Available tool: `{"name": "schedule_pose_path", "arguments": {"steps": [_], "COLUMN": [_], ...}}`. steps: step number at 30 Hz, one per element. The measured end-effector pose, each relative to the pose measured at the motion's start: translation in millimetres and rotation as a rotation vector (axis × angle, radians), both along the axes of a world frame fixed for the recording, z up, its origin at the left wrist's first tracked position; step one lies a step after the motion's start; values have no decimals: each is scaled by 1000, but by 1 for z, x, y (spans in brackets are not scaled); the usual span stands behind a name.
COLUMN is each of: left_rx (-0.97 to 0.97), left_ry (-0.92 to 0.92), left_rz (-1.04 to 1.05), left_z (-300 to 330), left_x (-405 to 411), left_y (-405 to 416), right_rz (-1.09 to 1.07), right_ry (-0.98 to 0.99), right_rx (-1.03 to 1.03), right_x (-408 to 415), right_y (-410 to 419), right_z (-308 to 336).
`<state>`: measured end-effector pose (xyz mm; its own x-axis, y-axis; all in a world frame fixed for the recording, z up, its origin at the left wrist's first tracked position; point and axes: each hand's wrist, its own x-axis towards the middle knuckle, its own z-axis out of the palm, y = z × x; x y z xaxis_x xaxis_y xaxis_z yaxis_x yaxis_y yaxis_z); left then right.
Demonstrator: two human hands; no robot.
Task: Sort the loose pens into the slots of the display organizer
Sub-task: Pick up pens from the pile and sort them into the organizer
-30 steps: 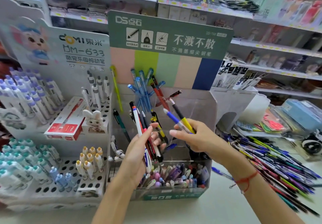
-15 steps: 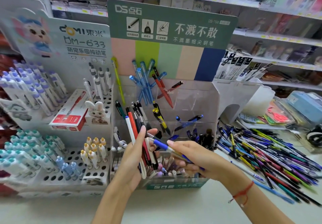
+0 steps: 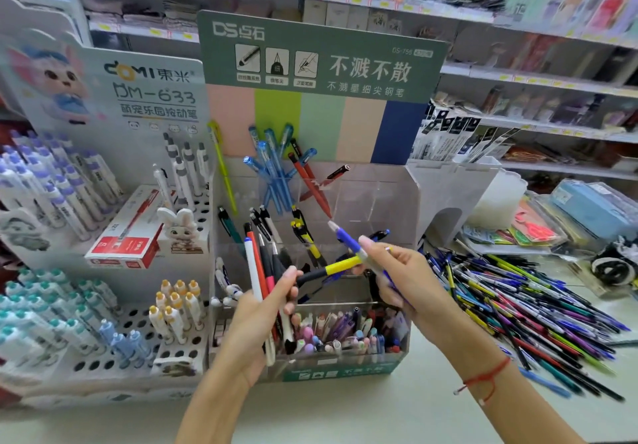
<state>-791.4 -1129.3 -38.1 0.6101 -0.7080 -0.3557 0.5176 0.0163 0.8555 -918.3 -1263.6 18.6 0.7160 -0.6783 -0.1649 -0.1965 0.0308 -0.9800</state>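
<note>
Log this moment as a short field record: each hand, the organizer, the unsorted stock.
left hand: grips a bundle of pens, upright
right hand: holds a blue pen and a yellow-and-black pen
organizer: clear, several slots hold pens, right rear slots look bare
loose pens: heap on counter to the right

A pale counter (image 3: 345,409) is seen bearing the clear display organizer (image 3: 397,202), a white holed pen rack (image 3: 114,360) beside it and a heap of loose pens (image 3: 538,309)

two hands (image 3: 397,271), one clear organizer (image 3: 379,202), one red box (image 3: 127,233), two rabbit figures (image 3: 177,226), seven yellow-capped pens (image 3: 179,302)
</note>
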Motion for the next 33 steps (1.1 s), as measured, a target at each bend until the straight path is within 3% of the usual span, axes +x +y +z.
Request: {"name": "schedule_pose_path", "arguments": {"steps": [2, 5, 7, 10, 13, 16, 21, 27, 33], "left_rx": [-16, -43, -67, -91, -141, -168, -186, -176, -229], "left_ry": [42, 34, 46, 84, 150, 166, 160, 112, 143], "left_rz": [13, 110, 194, 276, 321, 311, 300, 250, 256], "left_z": [0, -4, -6, -10, -9, -6, -5, -3, 2], "left_x": [-8, -6, 3, 17, 25, 27, 26, 21, 26], "left_y": [-4, -2, 7, 20, 26, 31, 33, 28, 35], "right_rz": [-141, -293, -326, -237, -28, 42, -94, -148, -45], "right_ry": [-110, -244, -230, -23, 338, 411, 138, 277, 206], "right_rx": [-104, -522, -790, -1076, -1188, -1107, -867, -595, -587], "right_x": [10, 27, 37, 58, 77, 80, 51, 0, -24], "right_y": [4, -5, -17, -29, -34, -36, -48, -61, -55], "right_z": [-1, -4, -3, -4, -11, -9, 10, 9, 10]}}
